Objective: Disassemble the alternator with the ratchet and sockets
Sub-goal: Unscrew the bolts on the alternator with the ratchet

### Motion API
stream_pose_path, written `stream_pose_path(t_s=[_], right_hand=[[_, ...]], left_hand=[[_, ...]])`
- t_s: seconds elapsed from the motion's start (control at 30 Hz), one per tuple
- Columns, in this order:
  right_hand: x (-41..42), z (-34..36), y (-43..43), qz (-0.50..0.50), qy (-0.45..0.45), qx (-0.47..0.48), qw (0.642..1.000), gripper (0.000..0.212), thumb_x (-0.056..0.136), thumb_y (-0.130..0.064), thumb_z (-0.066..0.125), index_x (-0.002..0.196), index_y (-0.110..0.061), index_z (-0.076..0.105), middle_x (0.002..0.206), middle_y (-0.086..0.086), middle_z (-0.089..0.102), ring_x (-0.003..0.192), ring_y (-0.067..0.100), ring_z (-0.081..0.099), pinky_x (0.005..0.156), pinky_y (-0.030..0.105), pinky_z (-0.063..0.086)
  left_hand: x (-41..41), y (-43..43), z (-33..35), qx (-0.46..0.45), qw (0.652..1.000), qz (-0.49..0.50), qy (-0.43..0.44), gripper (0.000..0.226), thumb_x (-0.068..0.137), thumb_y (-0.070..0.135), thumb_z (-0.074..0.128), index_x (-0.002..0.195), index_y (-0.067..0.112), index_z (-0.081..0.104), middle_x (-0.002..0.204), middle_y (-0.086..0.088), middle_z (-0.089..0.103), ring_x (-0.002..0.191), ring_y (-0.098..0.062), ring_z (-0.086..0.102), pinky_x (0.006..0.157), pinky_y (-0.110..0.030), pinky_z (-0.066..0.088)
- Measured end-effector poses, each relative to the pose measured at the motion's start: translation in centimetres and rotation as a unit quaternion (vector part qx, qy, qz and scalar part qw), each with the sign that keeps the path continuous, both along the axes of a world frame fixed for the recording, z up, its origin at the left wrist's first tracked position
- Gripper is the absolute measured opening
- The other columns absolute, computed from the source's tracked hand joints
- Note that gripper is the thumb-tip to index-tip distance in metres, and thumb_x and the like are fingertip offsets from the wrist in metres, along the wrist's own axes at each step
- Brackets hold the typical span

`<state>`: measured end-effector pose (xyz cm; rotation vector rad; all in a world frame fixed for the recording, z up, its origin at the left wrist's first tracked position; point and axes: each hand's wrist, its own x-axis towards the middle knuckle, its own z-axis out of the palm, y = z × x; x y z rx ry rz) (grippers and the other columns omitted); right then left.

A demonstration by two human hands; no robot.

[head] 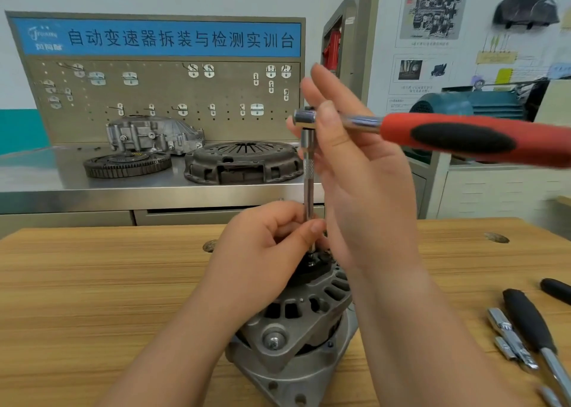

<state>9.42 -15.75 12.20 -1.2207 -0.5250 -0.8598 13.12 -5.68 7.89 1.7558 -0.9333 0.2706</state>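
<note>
- Seating the extension bar (309,184) on a fastener atop the alternator (296,323), by the look of it: an early loosening step, housing not yet apart.
- Alternator: upright on the wooden table (92,283), directly beneath both hands.
- Left hand (265,252): curled round the foot of the bar, pinching it just above the alternator.
- Right hand (361,172): pinching the ratchet (457,134) at its head between thumb and nearly straight fingers; red handle jutting right, ungripped.
- Next, probably: shifting the right hand onto the handle, keeping the bar upright, then swinging.
- No tray or box showing; spare sockets (506,335) and black-handled tools (528,317) loose on the table at right.
</note>
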Motion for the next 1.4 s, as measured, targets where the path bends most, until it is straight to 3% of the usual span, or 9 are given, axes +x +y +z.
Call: stream_pose_path(t_s=[0.2, 0.43, 0.67, 0.83, 0.97, 1.07, 1.2, 1.3, 1.4], right_hand=[[-0.11, 0.14, -0.33, 0.085, 0.071, 0.073, 0.991, 0.032, 0.099, -0.034, 0.041, 0.114, -0.014, 0.061, 0.098, 0.008, 0.075, 0.087, 0.021, 0.072, 0.076, 0.025, 0.056], [0.19, 0.21, -0.54, -0.014, -0.019, -0.009, 1.000, 0.021, 0.090, -0.017, 0.057, 0.107, -0.024, 0.068, 0.109, -0.007, 0.072, 0.103, 0.010, 0.066, 0.097, 0.030, 0.050], [0.01, 0.30, -0.98, 0.150, 0.096, 0.081, 0.981, 0.035, 0.099, -0.037, 0.038, 0.115, -0.014, 0.059, 0.096, 0.005, 0.076, 0.074, 0.020, 0.073, 0.072, 0.027, 0.056], [0.05, 0.17, -0.73, 0.012, 0.025, 0.026, 0.999, 0.020, 0.094, -0.027, 0.054, 0.110, -0.026, 0.065, 0.107, 0.002, 0.073, 0.097, 0.024, 0.069, 0.090, 0.032, 0.054], [-0.24, 0.27, -0.38, -0.035, -0.016, -0.043, 0.998, 0.026, 0.090, -0.018, 0.057, 0.112, -0.030, 0.065, 0.105, 0.021, 0.066, 0.090, 0.041, 0.064, 0.085, 0.024, 0.053], [-0.07, 0.08, -0.32, 0.059, 0.020, 0.018, 0.998, 0.023, 0.095, -0.025, 0.050, 0.113, -0.023, 0.064, 0.114, 0.005, 0.071, 0.090, 0.024, 0.071, 0.086, 0.027, 0.054], [0.03, 0.29, -0.72, 0.121, 0.090, 0.070, 0.986, 0.035, 0.100, -0.036, 0.037, 0.115, -0.014, 0.059, 0.095, 0.006, 0.076, 0.083, 0.021, 0.072, 0.076, 0.026, 0.056], [0.17, 0.19, -0.70, 0.074, 0.067, 0.046, 0.994, 0.027, 0.094, -0.036, 0.049, 0.111, -0.022, 0.064, 0.102, 0.003, 0.075, 0.091, 0.018, 0.070, 0.078, 0.025, 0.054], [0.13, 0.16, -0.52, -0.009, -0.005, -0.010, 1.000, 0.021, 0.091, -0.020, 0.056, 0.105, -0.031, 0.068, 0.117, -0.003, 0.069, 0.106, 0.007, 0.062, 0.094, 0.026, 0.049]], left_hand=[[-0.27, 0.19, 0.21, 0.007, 0.999, -0.036, 0.006, 0.018, 0.089, 0.029, 0.054, 0.092, 0.025, 0.071, 0.077, 0.007, 0.074, 0.073, -0.007, 0.067, 0.072, -0.027, 0.052], [-0.23, 0.02, 0.17, 0.002, 1.000, 0.004, -0.002, 0.013, 0.088, 0.020, 0.063, 0.079, 0.017, 0.071, 0.053, 0.023, 0.062, 0.048, 0.008, 0.051, 0.051, -0.008, 0.036], [-0.72, 0.07, 0.26, 0.000, 0.999, -0.030, 0.011, 0.023, 0.085, 0.037, 0.052, 0.088, 0.022, 0.070, 0.074, 0.000, 0.072, 0.072, -0.018, 0.066, 0.074, -0.042, 0.053], [-0.27, 0.03, 0.26, 0.014, 1.000, 0.012, -0.011, 0.021, 0.092, 0.028, 0.059, 0.073, 0.027, 0.068, 0.053, 0.011, 0.062, 0.047, -0.007, 0.048, 0.051, -0.022, 0.040], [-0.38, -0.03, 0.25, 0.018, 1.000, 0.024, -0.002, 0.015, 0.090, 0.025, 0.060, 0.078, 0.025, 0.070, 0.064, 0.018, 0.070, 0.059, -0.015, 0.061, 0.062, -0.027, 0.050], [-0.65, -0.04, 0.25, 0.008, 1.000, -0.003, 0.009, 0.014, 0.093, 0.030, 0.058, 0.089, 0.025, 0.071, 0.072, 0.006, 0.073, 0.069, -0.025, 0.065, 0.069, -0.043, 0.053], [-0.68, 0.15, 0.38, 0.026, 0.999, -0.024, 0.005, 0.021, 0.087, 0.036, 0.051, 0.090, 0.027, 0.069, 0.072, 0.015, 0.071, 0.068, -0.002, 0.063, 0.068, -0.030, 0.048], [-0.38, 0.24, 0.33, 0.028, 0.999, -0.016, -0.004, 0.017, 0.095, 0.025, 0.056, 0.086, 0.022, 0.070, 0.067, 0.007, 0.071, 0.065, -0.012, 0.064, 0.066, -0.033, 0.050], [-0.38, 0.25, 0.38, 0.027, 1.000, 0.002, -0.004, 0.020, 0.091, 0.020, 0.060, 0.072, 0.024, 0.066, 0.048, 0.021, 0.059, 0.044, 0.003, 0.047, 0.048, -0.011, 0.035]])
